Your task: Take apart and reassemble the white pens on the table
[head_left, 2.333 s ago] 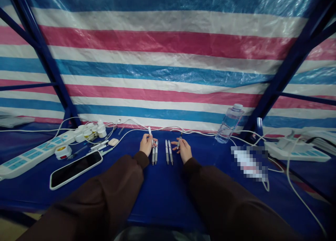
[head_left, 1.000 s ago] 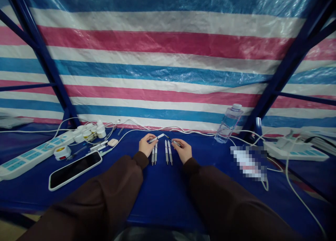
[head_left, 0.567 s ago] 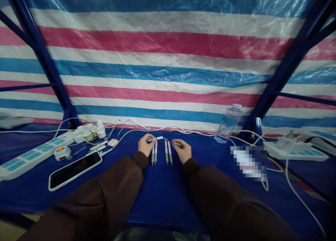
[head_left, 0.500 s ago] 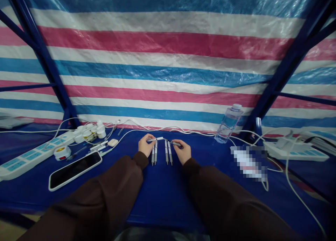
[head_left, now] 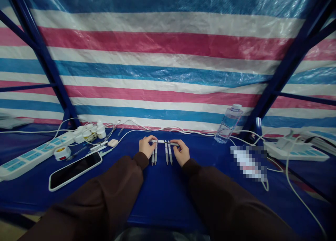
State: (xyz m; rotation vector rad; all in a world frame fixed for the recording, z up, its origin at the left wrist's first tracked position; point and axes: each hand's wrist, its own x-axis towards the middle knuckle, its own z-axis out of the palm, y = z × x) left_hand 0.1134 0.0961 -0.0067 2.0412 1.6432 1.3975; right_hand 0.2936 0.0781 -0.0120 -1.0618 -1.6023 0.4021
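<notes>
In the head view my left hand (head_left: 146,147) is closed, pinching a white pen piece (head_left: 161,141), perhaps a cap. From the other side my right hand (head_left: 183,153) pinches a dark-tipped pen (head_left: 172,143). The two pieces meet end to end in one nearly level line; whether one is inside the other I cannot tell. This line runs over the upper ends of two pairs of white pens. The left pair (head_left: 154,155) lies beside my left fingers, the right pair (head_left: 168,153) beside my right fingers, tips toward me.
On the left of the blue table (head_left: 160,199) lie a phone (head_left: 75,171), a power strip (head_left: 34,155), plugs (head_left: 89,132) and a small white case (head_left: 112,142). A tilted water bottle (head_left: 228,123) and a second power strip (head_left: 296,150) are right. Cables run along the back.
The white piece and the pen have come down slightly from an angled position into a straight line. My right hand has shifted a little left, and the gap between the pieces has closed.
</notes>
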